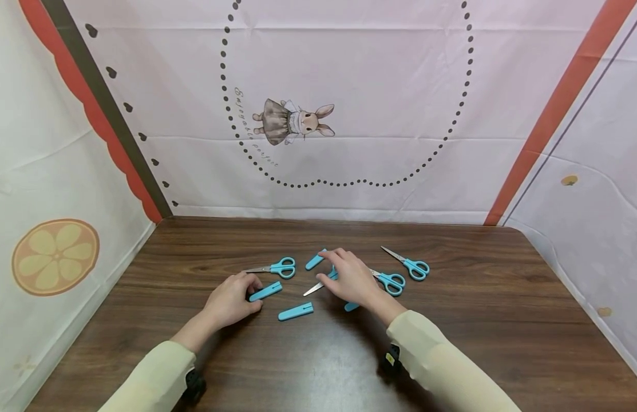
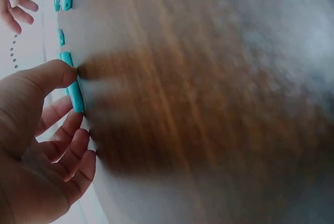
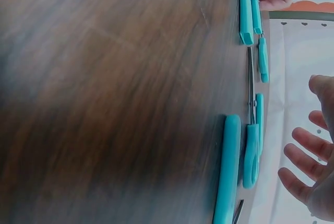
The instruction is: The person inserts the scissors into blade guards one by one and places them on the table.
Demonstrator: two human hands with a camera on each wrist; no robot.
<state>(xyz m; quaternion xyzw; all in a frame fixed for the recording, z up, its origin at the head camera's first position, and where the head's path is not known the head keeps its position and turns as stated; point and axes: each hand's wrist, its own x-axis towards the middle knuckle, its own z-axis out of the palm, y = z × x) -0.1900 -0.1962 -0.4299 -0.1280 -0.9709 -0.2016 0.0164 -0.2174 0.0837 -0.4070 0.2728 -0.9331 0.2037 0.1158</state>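
Observation:
My left hand [image 1: 233,300] is at the left end of a light-blue scissors cover [image 1: 265,291], thumb on the near side and fingers on the far side. In the left wrist view the thumb overlaps this cover [image 2: 76,96], and the fingertips reach the table. My right hand [image 1: 354,280] hovers with spread fingers over a pair of blue-handled scissors [image 1: 313,288], hiding part of the handles; it holds nothing. From the right wrist view, a gap shows between the hand [image 3: 318,156] and those scissors [image 3: 251,153]. Another cover [image 1: 296,311] lies nearer, between both hands.
Scissors [image 1: 283,268] lie beyond the left hand; two more pairs, scissors [image 1: 392,284] and scissors [image 1: 418,269], lie to the right. One cover [image 1: 314,262] is behind the right fingers, another cover [image 1: 351,306] under the wrist. A printed cloth [image 1: 380,114] hangs behind the wooden table [image 1: 478,320].

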